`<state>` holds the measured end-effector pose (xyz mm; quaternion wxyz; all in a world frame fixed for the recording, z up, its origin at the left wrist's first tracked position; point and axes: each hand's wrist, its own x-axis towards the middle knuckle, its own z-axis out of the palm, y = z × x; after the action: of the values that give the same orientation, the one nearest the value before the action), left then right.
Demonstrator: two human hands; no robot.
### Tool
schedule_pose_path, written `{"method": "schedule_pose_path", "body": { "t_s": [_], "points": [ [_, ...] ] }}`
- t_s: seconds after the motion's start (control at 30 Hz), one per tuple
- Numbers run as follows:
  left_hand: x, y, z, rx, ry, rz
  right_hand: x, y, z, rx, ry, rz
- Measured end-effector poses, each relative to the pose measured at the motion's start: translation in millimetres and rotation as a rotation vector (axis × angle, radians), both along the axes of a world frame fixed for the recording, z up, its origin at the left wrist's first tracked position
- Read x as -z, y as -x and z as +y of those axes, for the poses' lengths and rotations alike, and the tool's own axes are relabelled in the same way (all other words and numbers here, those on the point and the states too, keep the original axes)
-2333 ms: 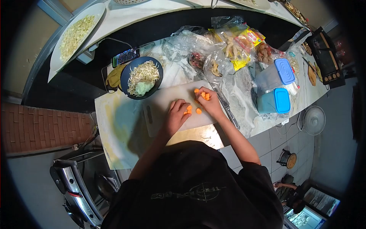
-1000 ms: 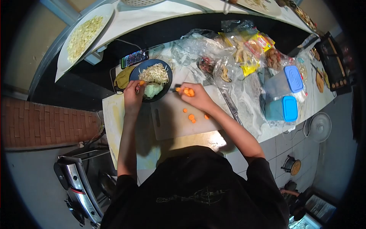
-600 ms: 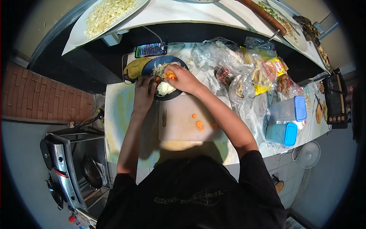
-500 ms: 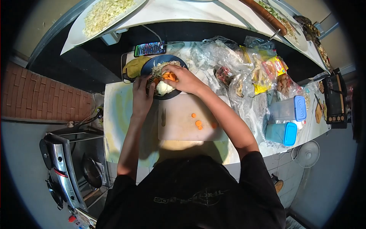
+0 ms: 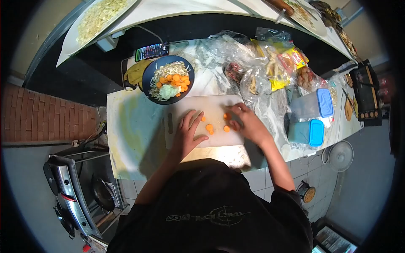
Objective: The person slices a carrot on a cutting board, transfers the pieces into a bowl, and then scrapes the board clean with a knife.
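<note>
Several orange carrot slices (image 5: 209, 127) lie scattered on the white cutting board (image 5: 198, 103). My left hand (image 5: 188, 134) rests at the board's left part, fingers spread, just beside the slices and holding nothing. On the other side, my right hand (image 5: 249, 125) has its fingers apart, with the fingertips by a carrot slice (image 5: 227, 116) that they partly cover. Beyond the board stands a dark blue plate (image 5: 148, 80). It bears bean sprouts (image 5: 175, 67), a heap of carrot slices (image 5: 176, 79) and a pale mound (image 5: 168, 91) whose kind I cannot make out.
A phone (image 5: 152, 52) with a cable lies behind the plate. Plastic bags of food (image 5: 253, 71) fill the back right. Two lidded containers (image 5: 306, 133) stand at the right edge. A raised white shelf (image 5: 181, 12) runs along the back, and a stove (image 5: 76, 194) stands lower left.
Both hands have left the plate and come down onto the cutting board, the right one moving to the right. The carrot heap on the plate is now uncovered.
</note>
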<state>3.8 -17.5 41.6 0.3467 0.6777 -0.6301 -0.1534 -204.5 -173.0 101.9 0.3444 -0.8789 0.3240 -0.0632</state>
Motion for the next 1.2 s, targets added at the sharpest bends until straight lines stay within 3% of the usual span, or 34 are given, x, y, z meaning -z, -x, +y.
{"method": "schedule_pose_path", "body": {
  "t_s": [0.23, 0.43, 0.57, 0.87, 0.93, 1.17, 1.2],
  "points": [
    [14, 20, -12, 0.179, -0.048, -0.014, 47, 23, 58, 0.212, 0.264, -0.007],
    [11, 29, -16, 0.14, -0.014, -0.126, 45, 7, 48, 0.298, 0.134, -0.173],
    [12, 32, -18, 0.123, -0.06, -0.134, 43, 1, 38, 0.187, 0.148, -0.18],
    [15, 37, -12, 0.103, 0.006, -0.096, 52, -8, 29, 0.113, 0.181, -0.001],
    [18, 37, -13, 0.096, 0.0, -0.109, 50, -9, 27, 0.166, 0.027, 0.012],
    [24, 27, -19, 0.171, 0.006, -0.023, 54, 3, 25, 0.218, -0.001, -0.098],
    [23, 24, -19, 0.187, 0.004, 0.005, 45, 6, 27, 0.246, -0.108, -0.173]
  ]
}}
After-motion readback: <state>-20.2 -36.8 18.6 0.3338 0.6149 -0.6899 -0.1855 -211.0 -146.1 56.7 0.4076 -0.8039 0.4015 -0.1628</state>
